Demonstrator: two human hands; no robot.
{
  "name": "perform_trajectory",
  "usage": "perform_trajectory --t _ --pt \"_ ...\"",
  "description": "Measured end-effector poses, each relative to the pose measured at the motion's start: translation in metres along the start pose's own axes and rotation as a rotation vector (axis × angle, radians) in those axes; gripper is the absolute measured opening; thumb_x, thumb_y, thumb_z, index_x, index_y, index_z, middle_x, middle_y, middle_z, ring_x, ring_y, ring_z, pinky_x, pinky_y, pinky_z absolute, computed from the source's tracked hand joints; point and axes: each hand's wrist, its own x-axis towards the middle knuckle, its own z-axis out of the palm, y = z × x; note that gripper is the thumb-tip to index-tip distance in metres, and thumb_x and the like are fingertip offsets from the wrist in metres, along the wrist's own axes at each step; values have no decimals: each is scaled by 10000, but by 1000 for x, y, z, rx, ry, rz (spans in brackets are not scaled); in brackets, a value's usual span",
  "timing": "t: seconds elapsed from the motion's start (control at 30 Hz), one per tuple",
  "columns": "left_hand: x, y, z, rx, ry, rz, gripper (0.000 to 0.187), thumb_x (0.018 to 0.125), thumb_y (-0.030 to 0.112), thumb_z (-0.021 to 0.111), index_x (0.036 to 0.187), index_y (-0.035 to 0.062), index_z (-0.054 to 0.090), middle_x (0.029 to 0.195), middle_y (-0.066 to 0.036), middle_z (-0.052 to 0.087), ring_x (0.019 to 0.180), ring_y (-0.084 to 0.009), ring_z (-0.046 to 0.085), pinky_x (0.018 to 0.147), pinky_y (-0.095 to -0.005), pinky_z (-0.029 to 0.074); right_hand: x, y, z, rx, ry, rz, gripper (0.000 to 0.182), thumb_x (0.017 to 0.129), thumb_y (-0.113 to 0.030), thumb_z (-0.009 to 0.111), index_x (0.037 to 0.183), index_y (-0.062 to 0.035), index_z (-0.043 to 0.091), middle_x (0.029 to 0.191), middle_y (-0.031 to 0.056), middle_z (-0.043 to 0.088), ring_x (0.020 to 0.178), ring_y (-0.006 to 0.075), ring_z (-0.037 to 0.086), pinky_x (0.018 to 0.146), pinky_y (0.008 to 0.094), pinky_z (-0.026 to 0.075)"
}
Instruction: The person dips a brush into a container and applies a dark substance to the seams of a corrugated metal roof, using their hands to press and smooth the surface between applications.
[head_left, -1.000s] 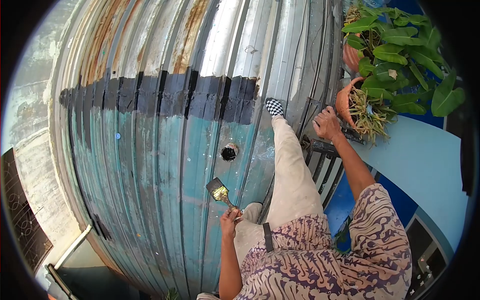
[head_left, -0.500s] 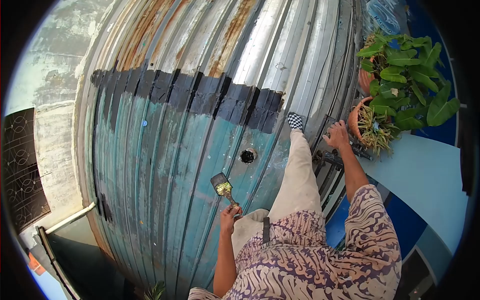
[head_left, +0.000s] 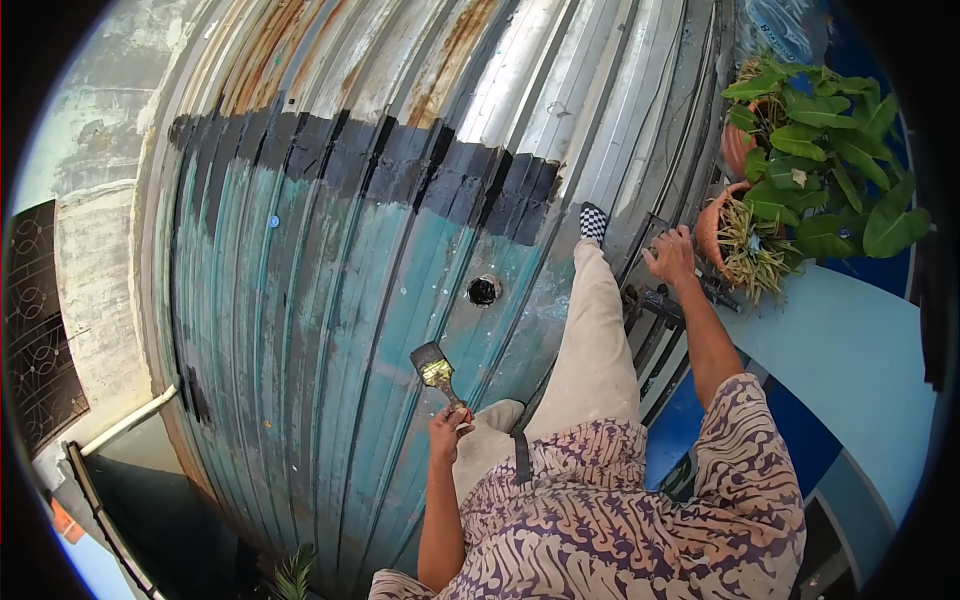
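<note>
My left hand (head_left: 446, 436) is closed around the handle of a wide paintbrush (head_left: 436, 370), whose dark bristles point up and away over the roof. Ribbed metal roofing (head_left: 330, 290) spreads beneath, mostly worn teal. Across it runs a band of dark paint (head_left: 400, 170), with bare and rusty metal beyond. My right hand (head_left: 672, 256) rests on the dark edge frame at the roof's right side, its fingers spread, near a terracotta pot. What lies under its palm is hidden.
My foot in a checkered sock (head_left: 592, 224) stands on the roof. A round hole (head_left: 484, 291) opens in the sheet. Potted plants (head_left: 800, 150) line the right edge, above a light blue surface (head_left: 840, 340). A white pipe (head_left: 130, 422) is at the lower left.
The view has shifted slightly, so the roof and hole appear a little higher and further left. Both hands keep their holds, the brush staying in my left hand.
</note>
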Motion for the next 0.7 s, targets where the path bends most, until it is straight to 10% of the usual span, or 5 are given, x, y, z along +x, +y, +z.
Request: perform_trajectory --t 0.7 --pt "35 12 77 -77 -27 -94 145 913 107 627 991 -16 632 827 -58 659 790 -148 647 652 -277 560 3 8 11 81 74 -39 277 795 -306 672 816 -34 719 831 127 696 880 267 608 973 439 366"
